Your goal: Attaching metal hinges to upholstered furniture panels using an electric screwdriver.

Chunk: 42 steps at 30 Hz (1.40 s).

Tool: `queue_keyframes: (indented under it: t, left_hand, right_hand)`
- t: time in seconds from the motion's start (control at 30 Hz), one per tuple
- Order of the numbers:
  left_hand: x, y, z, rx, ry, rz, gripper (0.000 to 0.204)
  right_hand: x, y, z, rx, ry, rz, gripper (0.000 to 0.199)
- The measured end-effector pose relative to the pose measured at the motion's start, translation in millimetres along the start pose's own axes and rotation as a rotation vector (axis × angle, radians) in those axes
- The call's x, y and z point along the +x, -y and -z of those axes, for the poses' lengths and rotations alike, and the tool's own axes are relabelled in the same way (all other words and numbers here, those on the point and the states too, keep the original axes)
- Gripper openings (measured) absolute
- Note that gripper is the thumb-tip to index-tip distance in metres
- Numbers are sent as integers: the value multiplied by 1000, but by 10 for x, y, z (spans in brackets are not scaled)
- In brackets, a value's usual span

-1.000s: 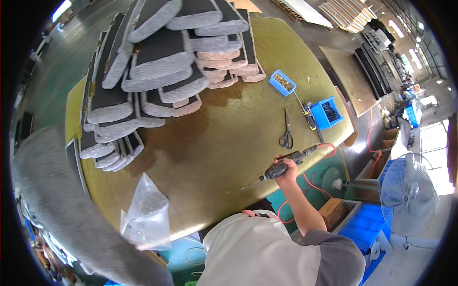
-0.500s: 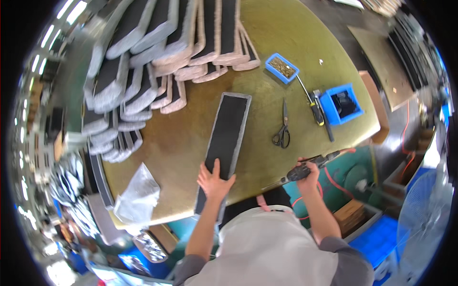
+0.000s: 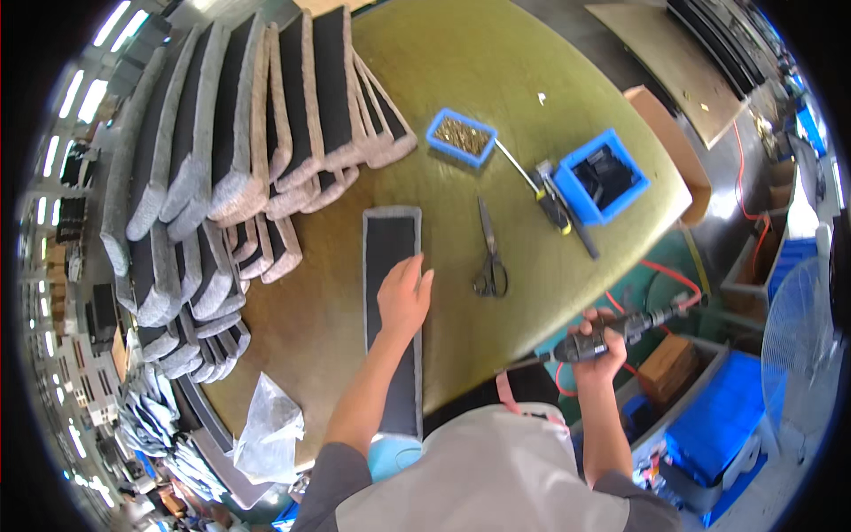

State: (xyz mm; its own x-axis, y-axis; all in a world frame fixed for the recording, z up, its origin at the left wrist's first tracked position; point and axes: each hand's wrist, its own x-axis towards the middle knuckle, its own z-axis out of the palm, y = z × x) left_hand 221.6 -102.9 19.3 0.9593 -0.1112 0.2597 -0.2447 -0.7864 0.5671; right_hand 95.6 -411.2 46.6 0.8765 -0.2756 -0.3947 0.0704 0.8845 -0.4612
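Observation:
A long black panel with a grey plush border point(image 3: 379, 253) lies on the table in front of me, its near end reaching past the table's front edge. My left hand point(image 3: 405, 297) rests on its upper half, thumb apart from the fingers. At the table's front right edge, my right hand point(image 3: 603, 348) is wrapped round a dark power screwdriver point(image 3: 640, 326). Its long thin bit points left, and a red hose point(image 3: 678, 277) runs from its rear end. Black-handled scissors point(image 3: 490, 266) lie to the right of the panel.
Plush-edged panels point(image 3: 239, 177) are piled at the left. A blue tray of small brass-coloured screws point(image 3: 461, 136), a screwdriver with a yellow-black handle point(image 3: 554, 211) and a blue bin of black parts point(image 3: 603, 177) stand at the right. A clear plastic bag point(image 3: 269, 434) lies near left.
My left hand has slid farther up the panel, which now lies straighter toward me. My right hand has shifted lower with the power screwdriver. The whole view has turned somewhat.

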Motion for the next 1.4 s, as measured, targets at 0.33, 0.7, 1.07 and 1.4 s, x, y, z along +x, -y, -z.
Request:
queue_keyframes:
  t: [0.33,0.7,1.07,1.4]
  left_hand:
    - [2360,49,-1226,134,98,-116,23]
    - [2709,98,-1527,313,349,-135,18]
    - [2864,134,-1406,213,465,-202,6]
    - [2862,338,-1332,-1062,340,767,15]
  right_hand:
    - [921,585,-600,-12,154,19,44]
    - [1569,616,-847,-26,35,-101,48]
    - [1599,439,-829,-41,50,-123,45]
    - [1571,413,-821,-75,-30,-127,48]
